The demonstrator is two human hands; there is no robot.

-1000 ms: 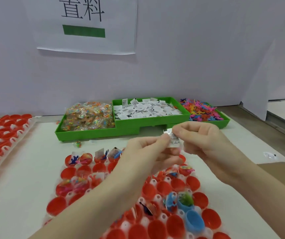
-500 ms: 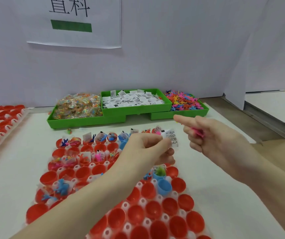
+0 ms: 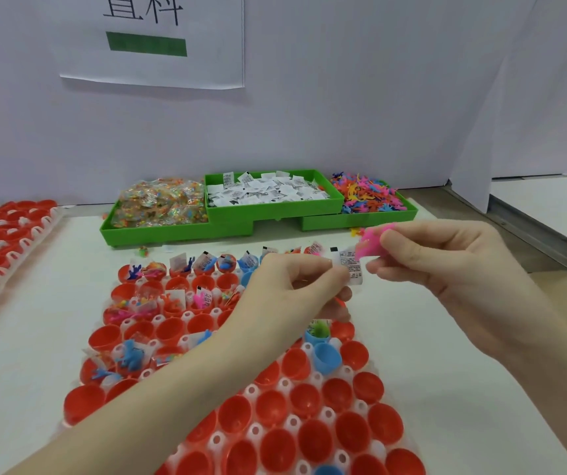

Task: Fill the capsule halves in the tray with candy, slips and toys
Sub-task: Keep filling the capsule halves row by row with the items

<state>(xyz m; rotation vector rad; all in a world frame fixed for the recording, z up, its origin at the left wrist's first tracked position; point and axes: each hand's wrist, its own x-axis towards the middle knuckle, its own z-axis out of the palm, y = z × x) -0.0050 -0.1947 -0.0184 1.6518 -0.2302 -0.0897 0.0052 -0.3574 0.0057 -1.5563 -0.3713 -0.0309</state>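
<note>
White table (image 3: pixel 446 337) against a grey wall (image 3: pixel 343 114), green bins (image 3: pixel 179 234) at the back. Above the capsule tray (image 3: pixel 285 385), my left hand (image 3: pixel 296 289) pinches a printed slip (image 3: pixel 353 267); my right hand (image 3: pixel 446 269) pinches a pink toy (image 3: pixel 373 243) just beside it.

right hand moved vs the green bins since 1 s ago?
Yes. The right hand, pinching a pink toy, has shifted right: earlier it sat below the slip bin, now below the toy bin.

Both hands meet at frame centre: left hand (image 3: pixel 289 286) pinching with curled fingers, right hand (image 3: pixel 446 269) likewise curled, forearms entering from below.
</note>
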